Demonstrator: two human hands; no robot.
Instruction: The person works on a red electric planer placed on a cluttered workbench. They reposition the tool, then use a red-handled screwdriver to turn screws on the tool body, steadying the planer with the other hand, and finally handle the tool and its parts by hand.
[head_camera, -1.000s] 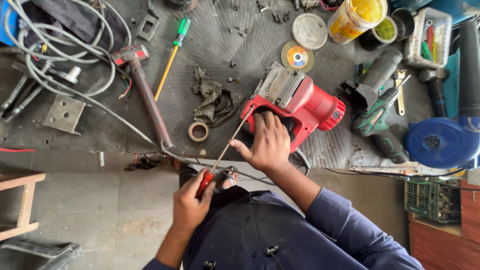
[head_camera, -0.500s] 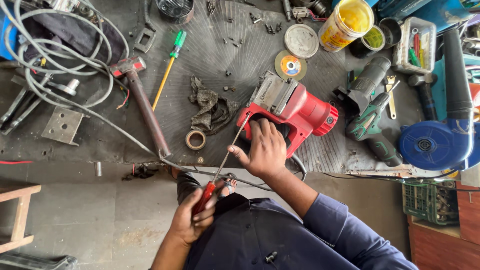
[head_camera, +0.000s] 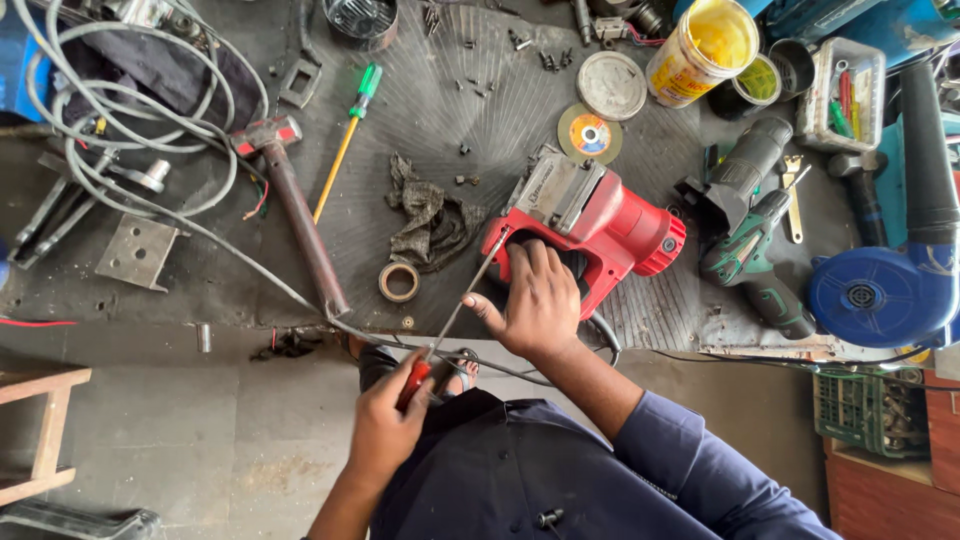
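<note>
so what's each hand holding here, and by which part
The left hand holds a long screwdriver by its red handle, tip at the red power tool. The right hand grips that tool's handle and steadies the shaft with its thumb.

Bench clutter everywhere — typical workshop mat

A hammer (head_camera: 295, 215) is lying beside a green-handled screwdriver (head_camera: 345, 140), a tape roll (head_camera: 399, 282) is sitting by a crumpled rag (head_camera: 428, 215), a yellow tub (head_camera: 702, 40) is standing up top, and a blue blower (head_camera: 885, 285) is hogging the right edge — grey cables (head_camera: 120, 110) are looping at left.
</note>
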